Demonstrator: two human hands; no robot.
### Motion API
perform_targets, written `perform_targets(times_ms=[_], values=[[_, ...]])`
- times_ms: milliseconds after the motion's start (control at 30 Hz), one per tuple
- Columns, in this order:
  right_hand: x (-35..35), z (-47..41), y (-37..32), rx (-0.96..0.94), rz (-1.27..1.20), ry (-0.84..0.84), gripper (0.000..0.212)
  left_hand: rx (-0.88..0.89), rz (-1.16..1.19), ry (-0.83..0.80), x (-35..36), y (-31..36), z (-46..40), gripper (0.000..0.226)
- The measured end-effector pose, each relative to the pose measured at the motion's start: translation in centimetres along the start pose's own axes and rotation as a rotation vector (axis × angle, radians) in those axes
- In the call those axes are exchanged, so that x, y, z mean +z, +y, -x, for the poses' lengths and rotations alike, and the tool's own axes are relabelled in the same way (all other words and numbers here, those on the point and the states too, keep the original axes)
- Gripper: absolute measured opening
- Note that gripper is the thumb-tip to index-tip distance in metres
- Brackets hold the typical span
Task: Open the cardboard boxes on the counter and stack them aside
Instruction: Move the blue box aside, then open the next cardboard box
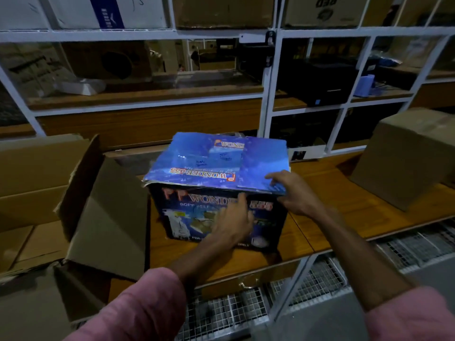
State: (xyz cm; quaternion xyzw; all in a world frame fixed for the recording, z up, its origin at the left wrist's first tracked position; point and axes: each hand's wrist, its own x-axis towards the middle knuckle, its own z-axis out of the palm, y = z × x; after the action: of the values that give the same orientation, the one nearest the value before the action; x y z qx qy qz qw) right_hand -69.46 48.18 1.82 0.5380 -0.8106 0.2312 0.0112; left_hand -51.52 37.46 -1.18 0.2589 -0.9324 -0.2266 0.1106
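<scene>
**Blue tape carton: flaps meet the hands at its near top edge**

Blue tape carton [216,190] stands upright in the middle of the wooden table [344,207], its long axis running left to right across the person, top flaps down but slightly lifted along the near edge. The right hand [293,193] is the nearer one to that seam: its fingers [275,177] lie fairly straight on the right-hand flap at the near right corner, thumb tucked under the flap's lip, so it looks ready to lift. The left hand [234,217] rests flat against the printed front face just below the edge, fingers loose, gripping nothing (steadying, I'd guess). The flaps should swing up and away from the person. An opened brown box [98,217] sits just left; a closed brown box [406,156] waits well apart at right.
</scene>
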Motion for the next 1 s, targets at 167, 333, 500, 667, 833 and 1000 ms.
perform_targets(times_ms=[167, 333, 500, 667, 833, 1000], values=[[1.3, 0.9, 2.3, 0.104, 0.053, 0.127, 0.049, 0.14, -0.144, 0.19, -1.2, -1.6, -2.4, 0.038], [1.0, -0.7, 3.7, 0.218, 0.094, 0.166, 0.049, 0.117, -0.334, 0.234, -2.5, -4.7, -4.1, 0.036], [0.5, -2.5, 3.6, 0.283, 0.11, 0.168, 0.022, 0.058, -0.366, 0.225, -4.8, -8.5, -5.6, 0.037], [0.8, -5.4, 2.9, 0.177, 0.094, 0.093, 0.018, 0.15, -0.31, 0.293, -6.2, -9.2, -8.3, 0.034], [2.5, -8.4, 2.2, 0.181, 0.117, 0.003, 0.035, 0.124, -0.349, 0.27, -6.9, -10.9, -11.1, 0.033], [3.7, -9.2, 2.8, 0.182, 0.194, 0.068, 0.04, 0.163, -0.344, 0.255, -5.7, -12.2, -12.5, 0.048]])
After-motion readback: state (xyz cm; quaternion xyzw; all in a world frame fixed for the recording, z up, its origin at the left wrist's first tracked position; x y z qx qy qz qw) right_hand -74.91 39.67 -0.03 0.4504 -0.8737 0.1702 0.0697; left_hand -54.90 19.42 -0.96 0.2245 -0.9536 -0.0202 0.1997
